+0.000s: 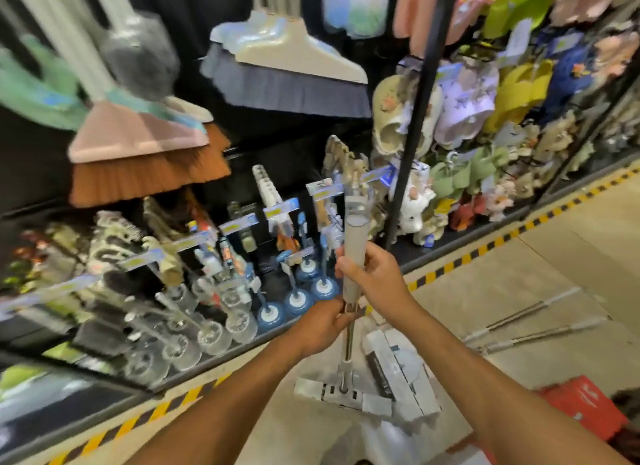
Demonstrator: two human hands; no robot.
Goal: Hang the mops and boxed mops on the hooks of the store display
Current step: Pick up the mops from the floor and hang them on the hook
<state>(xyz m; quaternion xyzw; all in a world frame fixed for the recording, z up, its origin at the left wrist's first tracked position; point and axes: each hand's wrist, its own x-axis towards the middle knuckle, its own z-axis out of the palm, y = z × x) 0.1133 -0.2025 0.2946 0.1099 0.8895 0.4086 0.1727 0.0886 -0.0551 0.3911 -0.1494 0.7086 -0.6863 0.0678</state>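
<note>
I hold a grey-handled flat mop (354,246) upright in front of the display. My right hand (372,274) is wrapped around the grey grip. My left hand (325,322) grips the metal pole just below it. The mop's white flat head (341,393) hangs near the floor. The handle's hanging loop reaches up near the price-tagged hooks (325,189). White boxed mops (398,364) lie on the floor behind the mop head. Two more mop poles (530,326) lie on the floor to the right.
Brooms (287,66) and a pink broom (138,146) hang above. Toilet brushes and plungers (298,302) fill the lower shelf. A black upright post (415,118) divides off slippers (460,108). A red box (581,412) sits on the floor at the right. Yellow-black tape edges the shelf base.
</note>
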